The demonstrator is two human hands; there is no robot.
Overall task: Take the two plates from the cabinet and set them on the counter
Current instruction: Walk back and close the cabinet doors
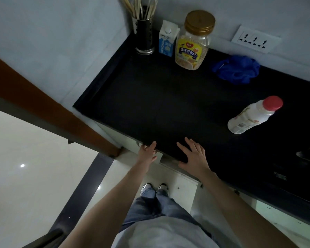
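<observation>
Reaching below the counter [168, 104], your left hand [147, 152] curls its fingers at the front edge by the cabinet door [184, 187] under it. Can't tell if it's gripping a handle. Right hand [193, 154], just right of it, lies flat and open on the counter edge, holding nothing. No plates visible; they're presumably still inside the cabinet. Jar [193, 42] and bottle [252, 116] sit toward the counter's back and right, middle bare. Task's barely begun: open up, lift both plates, set them down.
</observation>
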